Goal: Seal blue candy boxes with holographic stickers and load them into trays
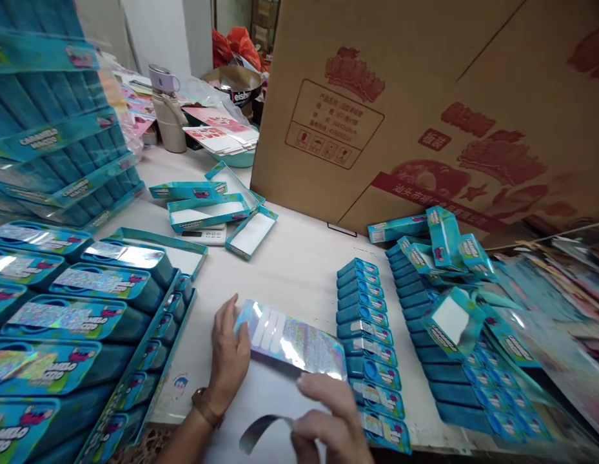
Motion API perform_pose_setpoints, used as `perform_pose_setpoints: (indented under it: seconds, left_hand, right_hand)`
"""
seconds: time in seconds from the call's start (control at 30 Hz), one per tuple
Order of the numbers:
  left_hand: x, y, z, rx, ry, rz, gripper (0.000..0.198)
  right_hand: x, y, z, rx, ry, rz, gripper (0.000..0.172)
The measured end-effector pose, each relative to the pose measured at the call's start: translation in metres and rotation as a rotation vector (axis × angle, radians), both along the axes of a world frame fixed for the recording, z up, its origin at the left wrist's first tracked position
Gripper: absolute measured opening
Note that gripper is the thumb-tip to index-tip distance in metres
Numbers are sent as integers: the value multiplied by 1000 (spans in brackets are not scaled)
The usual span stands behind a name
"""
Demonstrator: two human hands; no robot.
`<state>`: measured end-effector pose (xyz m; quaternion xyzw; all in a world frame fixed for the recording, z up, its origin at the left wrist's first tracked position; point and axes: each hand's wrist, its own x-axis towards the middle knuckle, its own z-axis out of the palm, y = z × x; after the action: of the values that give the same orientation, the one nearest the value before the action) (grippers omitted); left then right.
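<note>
My left hand (227, 358) grips the near-left end of a shiny holographic card (292, 338) with white oval cutouts, held a little above the white table (299, 264). My right hand (331, 422) is low at the front, fingers curled, pinching a thin curled silvery strip (260, 432). A row of small teal boxes (369, 348) lies just right of the card. On my left wrist sits a brown strap.
Filled teal display trays (77, 316) are stacked at the left, with taller stacks (52, 122) behind. Open empty trays (209, 209) lie mid-table. A large cardboard carton (425, 109) stands at the back. More loose teal boxes (444, 277) pile at the right.
</note>
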<state>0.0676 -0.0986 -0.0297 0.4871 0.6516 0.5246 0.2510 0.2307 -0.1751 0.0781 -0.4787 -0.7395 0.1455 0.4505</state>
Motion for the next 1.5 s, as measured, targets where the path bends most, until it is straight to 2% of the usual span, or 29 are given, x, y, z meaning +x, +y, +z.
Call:
perform_pose_setpoints:
  seconds: [0.07, 0.1, 0.17, 0.23, 0.3, 0.4, 0.5, 0.57, 0.63, 0.67, 0.8, 0.9, 1.03, 1.27, 1.5]
  left_hand:
    - [8, -4, 13, 75, 85, 14, 49]
    - [13, -7, 20, 80, 44, -28, 48]
    - [25, -13, 35, -16, -207, -259, 47]
    - [40, -18, 45, -189, -507, -551, 53]
    - [56, -20, 50, -310, -705, -740, 64]
    - [82, -17, 53, -388, -851, -868, 74]
    - [106, -15, 59, -415, -854, -994, 73]
    - [120, -15, 64, -423, -745, -998, 59]
    - [131, -15, 68, -418, -615, -945, 39]
    - [135, -16, 69, -404, -559, -915, 34]
    - [144, -13, 68, -299, -345, -864, 35]
    - [149, -7, 66, -170, -53, -822, 33]
    - [153, 0, 62, -35, 226, -748, 28]
    - [155, 1, 54, -46, 294, -738, 28]
    - [162, 2, 46, -105, 175, -749, 32]
  right_hand:
    - [21, 0, 15, -116, 88, -151, 13]
    - [32, 2, 21, -188, 140, -220, 9]
    - [55, 8, 27, -323, 261, -308, 12]
    - [75, 11, 22, -406, 390, -335, 17]
    - [90, 10, 11, -444, 516, -358, 20]
    - [102, 4, -6, -473, 640, -382, 20]
    - [108, 0, -12, -489, 631, -386, 22]
    - [110, 1, -11, -481, 593, -413, 22]
    - [112, 4, -10, -452, 561, -458, 22]
    - [112, 5, -10, -435, 543, -485, 23]
    - [116, 13, -17, -336, 407, -632, 22]
    - [120, 19, -25, -237, 244, -730, 19]
    - [126, 25, -31, -241, 131, -735, 16]
    - [129, 30, -29, -325, 77, -735, 17]
    - [127, 34, -31, -357, -29, -745, 15]
